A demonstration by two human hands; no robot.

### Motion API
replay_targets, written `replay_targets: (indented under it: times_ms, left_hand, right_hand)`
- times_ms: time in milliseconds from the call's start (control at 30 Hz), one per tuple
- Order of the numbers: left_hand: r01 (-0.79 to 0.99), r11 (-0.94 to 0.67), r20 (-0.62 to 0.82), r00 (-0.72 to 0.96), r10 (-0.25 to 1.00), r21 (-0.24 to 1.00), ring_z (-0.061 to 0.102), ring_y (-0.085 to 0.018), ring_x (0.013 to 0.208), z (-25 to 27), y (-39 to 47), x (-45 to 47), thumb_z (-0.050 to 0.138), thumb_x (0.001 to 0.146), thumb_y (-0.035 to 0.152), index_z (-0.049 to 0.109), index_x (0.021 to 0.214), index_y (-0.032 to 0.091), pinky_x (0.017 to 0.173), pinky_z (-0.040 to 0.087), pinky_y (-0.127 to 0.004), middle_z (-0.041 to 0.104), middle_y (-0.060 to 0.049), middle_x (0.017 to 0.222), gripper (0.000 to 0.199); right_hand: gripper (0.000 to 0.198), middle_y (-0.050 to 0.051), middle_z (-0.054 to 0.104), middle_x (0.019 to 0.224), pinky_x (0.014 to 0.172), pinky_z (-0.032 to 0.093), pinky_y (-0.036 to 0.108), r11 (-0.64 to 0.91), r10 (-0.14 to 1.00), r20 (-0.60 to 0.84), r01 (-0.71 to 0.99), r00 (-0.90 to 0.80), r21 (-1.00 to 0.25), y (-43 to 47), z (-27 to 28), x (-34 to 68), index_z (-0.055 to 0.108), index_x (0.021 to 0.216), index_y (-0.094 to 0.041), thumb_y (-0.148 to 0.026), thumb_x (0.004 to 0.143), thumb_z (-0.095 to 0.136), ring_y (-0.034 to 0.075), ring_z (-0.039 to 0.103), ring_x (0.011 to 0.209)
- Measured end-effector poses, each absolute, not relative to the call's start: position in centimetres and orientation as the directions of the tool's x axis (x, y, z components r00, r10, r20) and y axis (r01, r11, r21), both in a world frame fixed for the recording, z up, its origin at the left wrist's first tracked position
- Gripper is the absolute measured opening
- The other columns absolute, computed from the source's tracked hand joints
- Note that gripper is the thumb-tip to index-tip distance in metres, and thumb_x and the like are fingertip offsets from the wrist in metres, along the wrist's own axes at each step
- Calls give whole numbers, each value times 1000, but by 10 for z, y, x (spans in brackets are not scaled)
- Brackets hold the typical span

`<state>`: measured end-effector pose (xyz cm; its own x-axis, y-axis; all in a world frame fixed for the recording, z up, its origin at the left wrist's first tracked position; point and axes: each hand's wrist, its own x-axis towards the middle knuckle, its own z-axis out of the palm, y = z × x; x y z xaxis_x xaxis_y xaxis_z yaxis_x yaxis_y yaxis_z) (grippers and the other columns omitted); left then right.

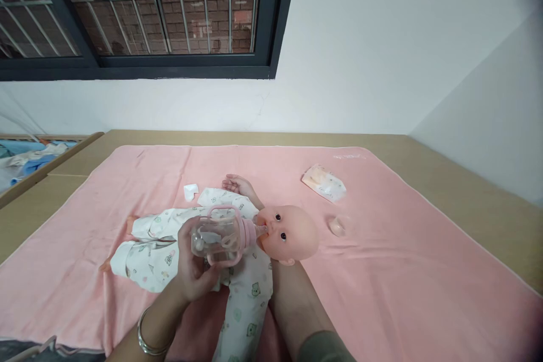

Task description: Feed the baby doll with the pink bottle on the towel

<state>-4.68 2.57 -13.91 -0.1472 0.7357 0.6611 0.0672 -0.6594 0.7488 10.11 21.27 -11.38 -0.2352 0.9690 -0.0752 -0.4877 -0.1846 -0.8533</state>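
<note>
Here, the left forearm (163,317) is slanting up from the near edge of the mat (403,294), a bracelet (146,336) circling it near the wrist. The left grip (193,271) is grasping the bottle (218,237), its thumb lying along the near side and its fingers wrapping the base at the far side. The bottle is lying nearly level above the doll (254,280), its base pointing toward the mat's left edge and its nipple (261,230) touching the doll's mouth.

The right forearm (292,300), emerging from a green sleeve (324,346) at the near edge, is angling toward the far edge and passing beneath the doll's neck. Beyond the neck, the right grip (236,184) is showing, turning toward the left, its fingers loosely curving in a released pose beside the doll's far sleeve (224,198).

The doll is lying across the middle of the mat, its head facing the bottle and its feet pointing toward the left edge. A white scrap (190,192) is resting just beyond its legs. Toward the far right corner, a packet (324,183) is lying, and a cap (338,225) is sitting between that packet and the near edge. The mat is covering much of the wooden surface (254,138).
</note>
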Motion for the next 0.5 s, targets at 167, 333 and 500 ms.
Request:
replay_targets:
  times_ms: [167,333,500]
  left_hand:
    - [69,-643,645,-158,748,762,78,-30,114,-133,25,-43,90,87,21,58,158,29,94,67,-41,74,-11,131,78]
    - [26,-560,551,-224,804,828,77,-32,116,-147,26,-45,91,84,23,57,155,28,101,67,-47,73,-11,134,79]
    - [13,-477,458,-302,836,879,77,-31,112,-154,26,-47,94,82,30,58,150,27,103,67,-47,73,-11,130,77]
  right_hand:
    - [25,7,84,98,103,57,46,-241,950,-103,-481,-296,-843,215,-113,101,74,98,-27,-41,81,87,24,74,109]
    - [27,7,84,97,106,58,46,-247,946,-100,-480,-310,-842,215,-112,103,75,95,-27,-43,77,89,24,74,108]
    - [44,8,86,112,106,58,47,-126,961,4,-450,-276,-884,195,-124,123,79,106,-28,-59,76,90,25,72,123]
